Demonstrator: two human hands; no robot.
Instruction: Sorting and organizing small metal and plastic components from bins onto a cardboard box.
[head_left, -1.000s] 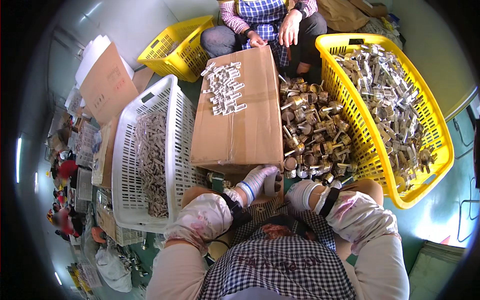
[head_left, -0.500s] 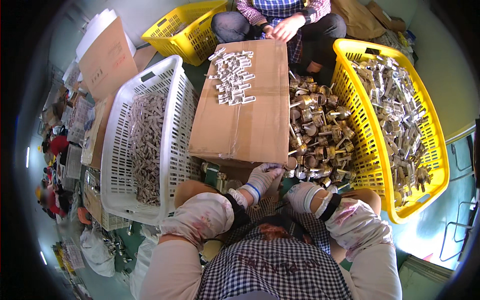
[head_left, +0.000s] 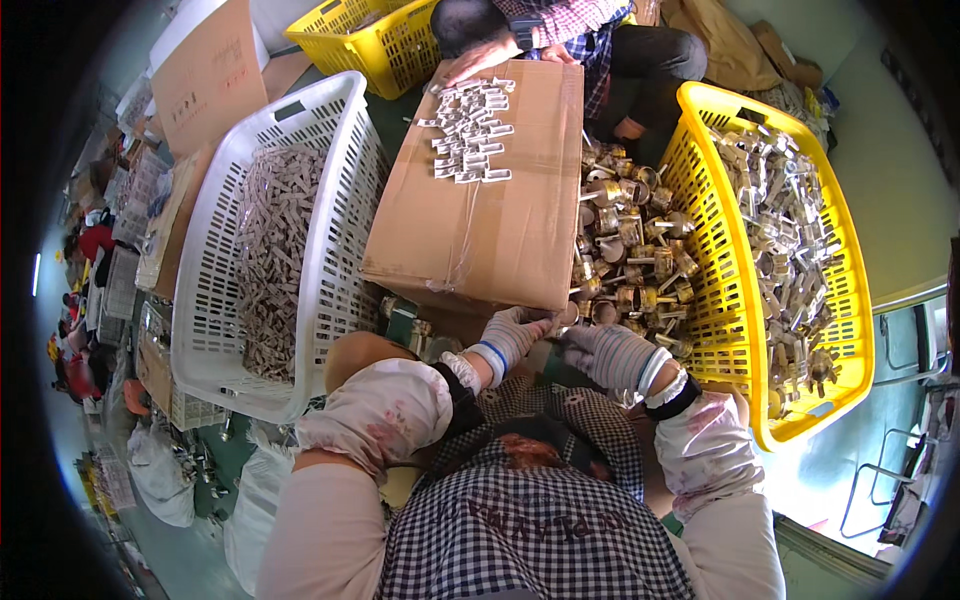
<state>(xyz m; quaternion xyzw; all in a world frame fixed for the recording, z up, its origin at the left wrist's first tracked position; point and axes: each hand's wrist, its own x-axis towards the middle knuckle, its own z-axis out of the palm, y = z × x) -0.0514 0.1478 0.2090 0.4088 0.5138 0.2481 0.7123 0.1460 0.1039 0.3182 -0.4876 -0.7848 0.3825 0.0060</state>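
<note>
Holding a small metal part (head_left: 566, 317) between both gloved hands, we keep it just below the near edge of the cardboard box (head_left: 480, 210), beside the heap of brass-coloured lock parts (head_left: 630, 265). Our left hand (head_left: 512, 335) has its fingers closed on the part from the left, and our right hand (head_left: 605, 355) meets it from the right, fingers curled in; the part is small and mostly hidden, so we cannot tell its exact shape.

On top of the box, toward its far end, lies a cluster of small silver pieces (head_left: 468, 132). Left of the box stands 1 white basket (head_left: 205, 300) filled with grey metal strips (head_left: 272, 255). Right of the brass heap, touching it, is 1 yellow basket (head_left: 715, 260) loaded with silver metal fittings (head_left: 785, 230). A 2nd yellow basket (head_left: 375, 40) sits at the far left of the box.

Beyond the box another person (head_left: 560, 30) in a plaid shirt sits with 1 hand (head_left: 480, 60) resting at the box's far edge.
</note>
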